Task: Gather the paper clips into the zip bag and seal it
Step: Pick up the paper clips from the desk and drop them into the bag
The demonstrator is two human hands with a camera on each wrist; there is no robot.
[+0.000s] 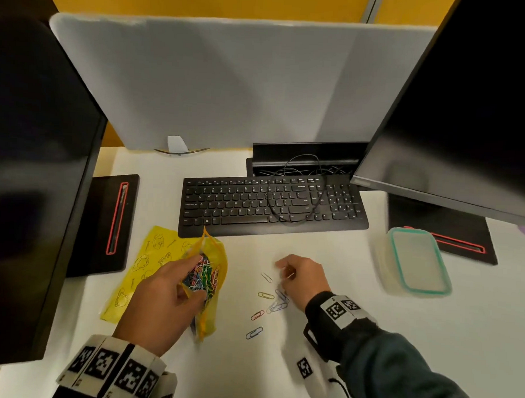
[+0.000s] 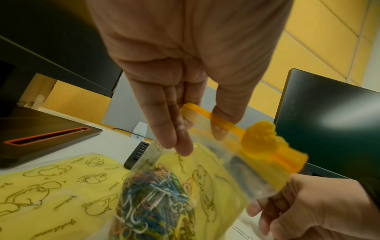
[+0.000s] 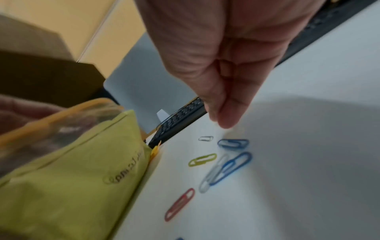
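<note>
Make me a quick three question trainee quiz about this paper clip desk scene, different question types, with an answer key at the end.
1. True or false: the zip bag already holds many paper clips.
2. Multiple choice: the left hand is (A) typing on the keyboard, (B) holding the bag's mouth open, (C) resting flat on the desk.
3. Fill in: the loose paper clips on the white desk lie just below the ____ hand.

Key: 1 true. 2 B. 3 right.
</note>
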